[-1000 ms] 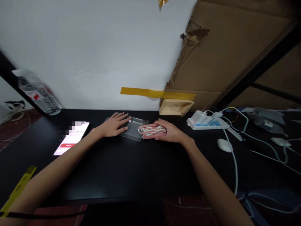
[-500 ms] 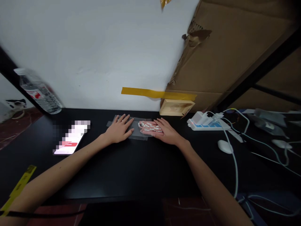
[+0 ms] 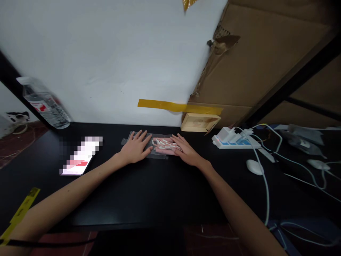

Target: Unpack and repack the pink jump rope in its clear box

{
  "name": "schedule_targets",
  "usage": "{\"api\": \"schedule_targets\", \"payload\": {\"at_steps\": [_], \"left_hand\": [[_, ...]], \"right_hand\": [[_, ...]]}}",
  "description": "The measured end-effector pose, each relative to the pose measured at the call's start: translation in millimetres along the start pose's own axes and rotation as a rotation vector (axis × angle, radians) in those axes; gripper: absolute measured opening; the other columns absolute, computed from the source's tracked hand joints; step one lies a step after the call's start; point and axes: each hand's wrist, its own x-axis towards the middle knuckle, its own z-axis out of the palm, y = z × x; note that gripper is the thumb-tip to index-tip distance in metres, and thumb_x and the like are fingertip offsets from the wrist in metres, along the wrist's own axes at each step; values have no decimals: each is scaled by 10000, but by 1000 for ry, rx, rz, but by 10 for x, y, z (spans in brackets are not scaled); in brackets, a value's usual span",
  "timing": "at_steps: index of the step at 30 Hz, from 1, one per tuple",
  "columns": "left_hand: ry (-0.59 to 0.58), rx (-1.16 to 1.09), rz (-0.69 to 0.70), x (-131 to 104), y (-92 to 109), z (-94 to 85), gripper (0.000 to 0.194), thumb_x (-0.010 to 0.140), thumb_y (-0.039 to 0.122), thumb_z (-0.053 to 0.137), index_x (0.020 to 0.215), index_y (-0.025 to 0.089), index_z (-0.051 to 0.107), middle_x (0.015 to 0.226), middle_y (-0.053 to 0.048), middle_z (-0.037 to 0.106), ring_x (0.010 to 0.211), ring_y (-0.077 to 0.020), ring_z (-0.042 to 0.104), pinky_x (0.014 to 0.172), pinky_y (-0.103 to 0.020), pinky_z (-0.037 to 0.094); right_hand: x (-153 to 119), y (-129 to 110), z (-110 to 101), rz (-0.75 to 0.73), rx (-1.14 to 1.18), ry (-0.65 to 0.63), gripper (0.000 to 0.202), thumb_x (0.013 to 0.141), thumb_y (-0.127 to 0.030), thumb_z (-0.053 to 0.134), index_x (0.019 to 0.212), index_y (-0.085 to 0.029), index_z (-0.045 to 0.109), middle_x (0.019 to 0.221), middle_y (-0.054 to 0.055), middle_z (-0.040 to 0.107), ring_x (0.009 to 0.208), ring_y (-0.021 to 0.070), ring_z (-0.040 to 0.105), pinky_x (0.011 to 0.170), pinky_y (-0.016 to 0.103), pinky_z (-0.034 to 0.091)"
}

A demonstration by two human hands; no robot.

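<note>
My left hand [image 3: 133,148] lies flat on the left part of a clear plastic bag [image 3: 160,156], its fingers spread. Toward the right side of the bag is a flat pink item with white stripes [image 3: 163,143]; its exact kind is unclear. My right hand [image 3: 188,152] covers the right end of that item, with the fingers along the far side and the thumb along the near side. I cannot tell whether the pink item lies inside the bag or on top of it.
On the black table [image 3: 146,195], a lit phone [image 3: 80,156] lies left and a water bottle [image 3: 46,106] stands by the wall. A shallow wooden box [image 3: 195,122] leans at the back. Right are a power strip [image 3: 234,142], a white mouse [image 3: 255,167] and cables.
My right hand and the pink item have slid a little to the left, closer to my left hand. My left hand stays nearly where it was on the bag.
</note>
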Motion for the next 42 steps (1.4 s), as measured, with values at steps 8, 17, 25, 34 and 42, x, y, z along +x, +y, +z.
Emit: {"api": "schedule_targets", "payload": {"at_steps": [8,17,25,34,42], "left_hand": [[-30,-32,18,14,-19,-35,590,1012,512,318,1485,165,386,1550,-168,377,1439,-381,309,1147,-590,213],[-49,-40,32,20,-62,-28,594,1012,530,326,1494,185,372,1564,-150,361,1454,-365,286,1159,-579,206],[-76,-56,38,24,-77,-66,605,1009,536,312,1501,187,361,1576,-141,342,1462,-364,266,1162,-574,201],[-82,-50,54,25,-67,-57,603,1008,510,310,1501,165,355,1576,-159,334,1456,-386,268,1150,-598,202],[-80,-10,39,17,-40,-75,581,1007,486,307,1496,177,359,1570,-150,348,1456,-368,272,1155,-574,208]], "right_hand": [[-78,134,-388,83,70,22,836,807,-481,712,1524,-217,373,1595,131,347,1484,318,283,1203,542,241],[-191,201,-599,162,148,-179,988,684,-515,828,1527,-288,365,1567,80,409,1429,347,388,1181,576,285],[-220,353,-649,243,202,-172,996,652,-515,842,1515,-297,394,1551,58,437,1434,327,385,1204,531,271],[-136,319,-419,210,156,-112,981,640,-559,841,1499,-370,406,1561,47,419,1467,383,295,1188,622,213],[-52,30,-297,207,108,-84,971,648,-643,807,1488,-315,448,1550,98,431,1478,392,260,1195,610,203]]}}
